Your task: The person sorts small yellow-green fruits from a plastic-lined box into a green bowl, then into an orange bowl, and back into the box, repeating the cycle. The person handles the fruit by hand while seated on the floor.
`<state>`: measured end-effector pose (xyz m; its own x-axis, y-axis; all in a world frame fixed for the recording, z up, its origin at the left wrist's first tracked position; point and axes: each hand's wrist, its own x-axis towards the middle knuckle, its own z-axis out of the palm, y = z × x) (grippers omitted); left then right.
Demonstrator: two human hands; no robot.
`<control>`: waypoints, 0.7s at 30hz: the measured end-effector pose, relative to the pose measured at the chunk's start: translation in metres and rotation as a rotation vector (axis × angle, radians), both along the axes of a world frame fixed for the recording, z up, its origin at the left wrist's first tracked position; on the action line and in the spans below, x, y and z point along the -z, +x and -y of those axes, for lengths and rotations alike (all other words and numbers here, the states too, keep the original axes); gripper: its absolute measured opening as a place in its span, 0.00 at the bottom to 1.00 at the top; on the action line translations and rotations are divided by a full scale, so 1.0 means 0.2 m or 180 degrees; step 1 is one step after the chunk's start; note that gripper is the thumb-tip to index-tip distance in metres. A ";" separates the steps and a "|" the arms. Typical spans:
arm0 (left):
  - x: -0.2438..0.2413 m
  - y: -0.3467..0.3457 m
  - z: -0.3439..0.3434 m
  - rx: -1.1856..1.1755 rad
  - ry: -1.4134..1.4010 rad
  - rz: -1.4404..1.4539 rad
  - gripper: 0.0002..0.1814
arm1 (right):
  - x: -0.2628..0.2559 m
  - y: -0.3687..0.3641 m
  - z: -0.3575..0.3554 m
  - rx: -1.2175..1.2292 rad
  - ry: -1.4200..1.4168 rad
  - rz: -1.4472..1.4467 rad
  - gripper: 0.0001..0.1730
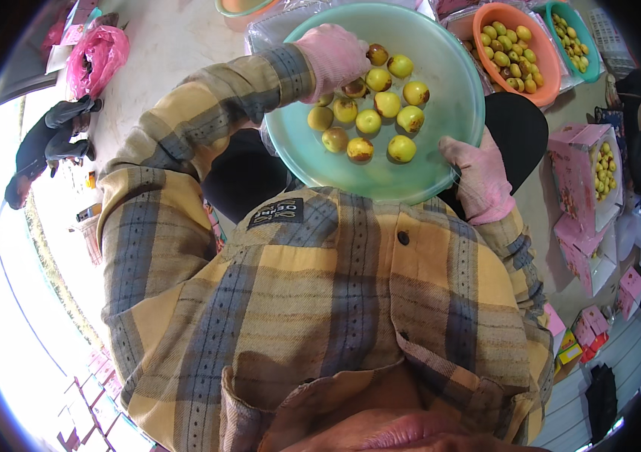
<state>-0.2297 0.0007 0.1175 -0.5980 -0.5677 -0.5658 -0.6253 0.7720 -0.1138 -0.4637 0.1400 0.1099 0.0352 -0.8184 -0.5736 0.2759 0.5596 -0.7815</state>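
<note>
A large translucent green plastic basin (450, 107) rests tilted over my lap, with several yellow-green, brown-blotched jujubes (386, 104) loose on its floor. My left hand (334, 59), in a pink knit glove, reaches into the basin from the left. Its fingers are curled beside a dark brown jujube (377, 55); whether they grip a fruit is hidden by the glove. At the near right, my right hand (481, 181), also pink-gloved, grips the basin's rim, its thumb over the edge and the other fingers mostly out of sight.
Beyond the basin, at right, stand an orange bowl (549, 85) and a teal bowl (590, 68) holding jujubes. Pink cartons (572, 164) are stacked on the right floor, one with jujubes. A pink plastic bag (97, 62) lies far left, near another person (49, 141).
</note>
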 end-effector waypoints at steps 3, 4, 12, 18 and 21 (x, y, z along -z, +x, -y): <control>-0.01 0.05 0.01 -0.0302 0.0015 -0.0801 0.12 | 0.01 -0.01 0.01 -0.0010 -0.0026 -0.0046 0.29; -0.01 0.06 0.01 -0.0396 0.0013 -0.1234 0.13 | 0.01 -0.01 0.02 -0.0002 -0.0028 -0.0072 0.28; -0.04 -0.16 -0.17 -0.0493 0.0363 -0.1294 0.15 | -0.03 0.03 0.04 0.0113 -0.0058 0.0000 0.26; 0.01 -0.28 -0.12 -0.0289 0.0255 -0.0857 0.15 | 0.00 0.04 0.06 0.0033 0.0011 -0.0053 0.24; -0.02 -0.25 -0.07 -0.0612 0.0498 -0.1478 0.16 | 0.01 0.02 0.07 0.0196 -0.0088 -0.0074 0.24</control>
<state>-0.2791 0.0154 0.1206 -0.6991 -0.6219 -0.3528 -0.7146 0.6238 0.3165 -0.4603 0.1260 0.1077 -0.0287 -0.8341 -0.5508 0.2908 0.5203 -0.8030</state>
